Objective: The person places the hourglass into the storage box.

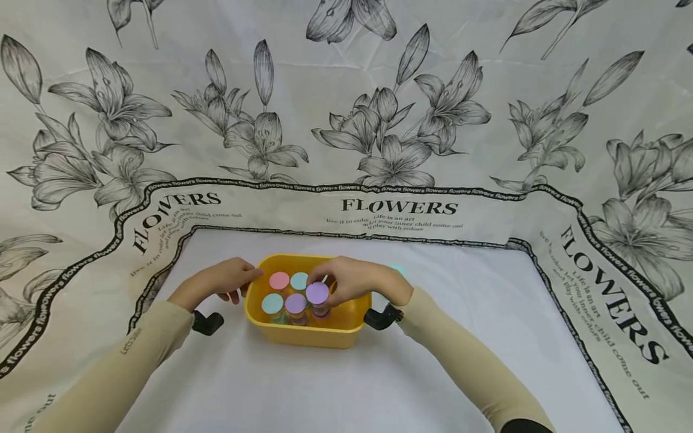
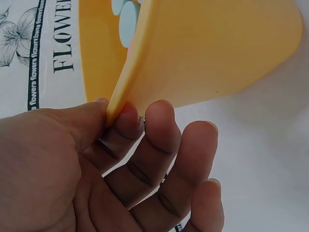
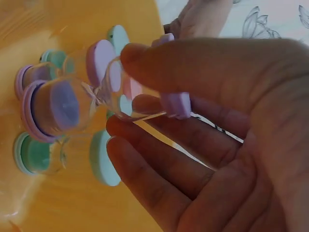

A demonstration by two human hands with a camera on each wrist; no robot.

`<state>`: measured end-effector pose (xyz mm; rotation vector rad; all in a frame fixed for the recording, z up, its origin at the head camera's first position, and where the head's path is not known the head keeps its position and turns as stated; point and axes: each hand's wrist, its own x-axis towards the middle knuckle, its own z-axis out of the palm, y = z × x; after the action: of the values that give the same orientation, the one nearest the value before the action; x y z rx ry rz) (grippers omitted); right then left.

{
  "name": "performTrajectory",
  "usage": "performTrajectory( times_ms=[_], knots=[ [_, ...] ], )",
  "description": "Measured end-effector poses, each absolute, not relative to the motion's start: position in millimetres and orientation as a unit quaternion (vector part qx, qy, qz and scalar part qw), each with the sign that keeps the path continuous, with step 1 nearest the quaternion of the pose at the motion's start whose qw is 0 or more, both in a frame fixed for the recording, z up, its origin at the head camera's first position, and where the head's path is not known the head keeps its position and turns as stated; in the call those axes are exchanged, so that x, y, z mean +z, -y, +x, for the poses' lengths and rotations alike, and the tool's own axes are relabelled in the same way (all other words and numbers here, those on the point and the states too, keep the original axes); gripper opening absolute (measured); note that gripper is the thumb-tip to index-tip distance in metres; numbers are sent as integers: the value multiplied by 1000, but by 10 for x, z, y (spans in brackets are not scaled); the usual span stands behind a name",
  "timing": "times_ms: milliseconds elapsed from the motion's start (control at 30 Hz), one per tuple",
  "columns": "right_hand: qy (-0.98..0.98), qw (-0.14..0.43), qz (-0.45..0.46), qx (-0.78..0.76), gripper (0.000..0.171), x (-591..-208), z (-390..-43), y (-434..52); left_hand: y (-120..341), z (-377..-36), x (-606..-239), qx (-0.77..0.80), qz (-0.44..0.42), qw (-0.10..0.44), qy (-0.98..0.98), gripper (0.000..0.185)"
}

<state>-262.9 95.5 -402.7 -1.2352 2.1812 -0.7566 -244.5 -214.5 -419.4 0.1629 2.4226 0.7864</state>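
A yellow plastic bin (image 1: 308,338) stands on the white cloth with several sand timers inside it. My left hand (image 1: 230,278) pinches the bin's left rim between thumb and forefinger, as the left wrist view shows up close. Over the bin, my right hand (image 1: 352,278) holds a purple sand timer (image 3: 63,108) by its upper part, with purple sand in the lower bulb. Beside it in the bin are another purple timer (image 1: 295,304), a pink-capped one (image 1: 279,280) and two teal-capped ones, the nearer timer (image 1: 272,304) at front left. Whether the held timer touches the bin's floor I cannot tell.
White cloth (image 1: 216,385) lies around the bin, edged by a flower-printed sheet (image 1: 400,210) that rises behind it. A pale teal object (image 1: 399,269) shows partly behind my right wrist. Black camera mounts are strapped to both wrists near the bin.
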Motion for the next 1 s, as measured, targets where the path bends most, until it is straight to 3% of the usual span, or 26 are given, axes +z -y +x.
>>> performTrajectory(
  times_ms=[400, 1000],
  knots=[
    [-824, 287, -437, -218, 44, -4129, -2681, -859, 2146, -2452, -4185, 296, 53, 290, -909, 42],
    [-805, 317, -466, -185, 39, -4191, -2767, -731, 2132, -2455, -4161, 294, 49, 297, -907, 43]
  ],
)
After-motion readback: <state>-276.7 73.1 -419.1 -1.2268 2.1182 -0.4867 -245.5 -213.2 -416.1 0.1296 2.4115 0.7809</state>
